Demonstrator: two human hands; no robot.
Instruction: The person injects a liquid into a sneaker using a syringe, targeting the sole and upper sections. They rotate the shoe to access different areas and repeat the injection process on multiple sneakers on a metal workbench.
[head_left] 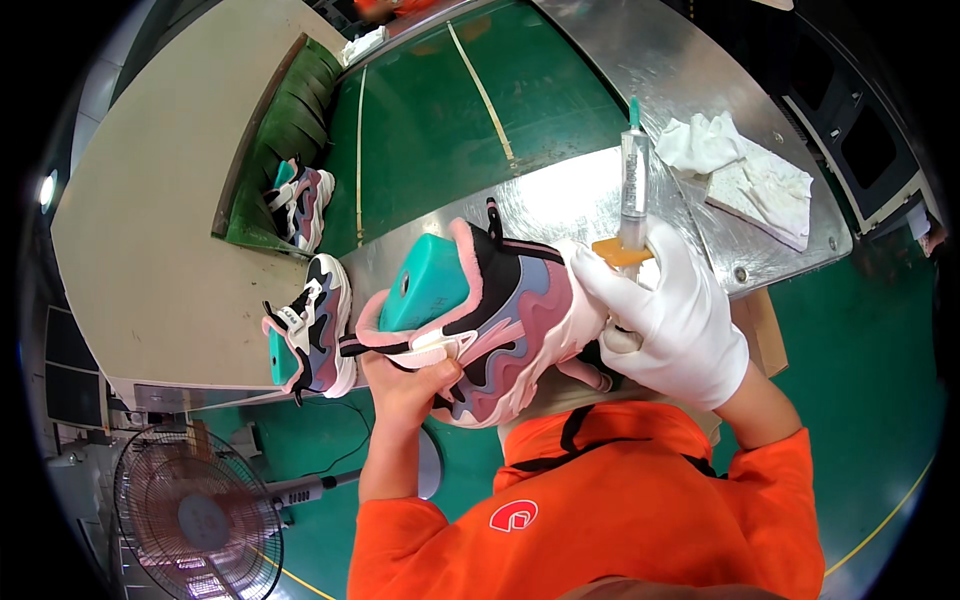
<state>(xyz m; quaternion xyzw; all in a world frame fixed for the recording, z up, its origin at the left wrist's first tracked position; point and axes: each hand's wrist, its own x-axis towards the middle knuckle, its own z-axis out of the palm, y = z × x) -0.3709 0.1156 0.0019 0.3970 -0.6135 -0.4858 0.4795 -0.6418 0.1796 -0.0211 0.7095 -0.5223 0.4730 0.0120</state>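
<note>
Bare left hand [405, 385] grips the pink sneaker [495, 320] from underneath, gloved right hand [675, 325] is wrapped around its toe, pinching a syringe [633, 185] upright.

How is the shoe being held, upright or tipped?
Tipped: the shoe lies sideways between the left hand and the gloved right hand.

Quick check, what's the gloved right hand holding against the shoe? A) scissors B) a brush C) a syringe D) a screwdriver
C: the right hand, in a white glove, grips a clear syringe with an orange flange, at the toe of the pink and black shoe, which the bare left hand holds from below.
</note>
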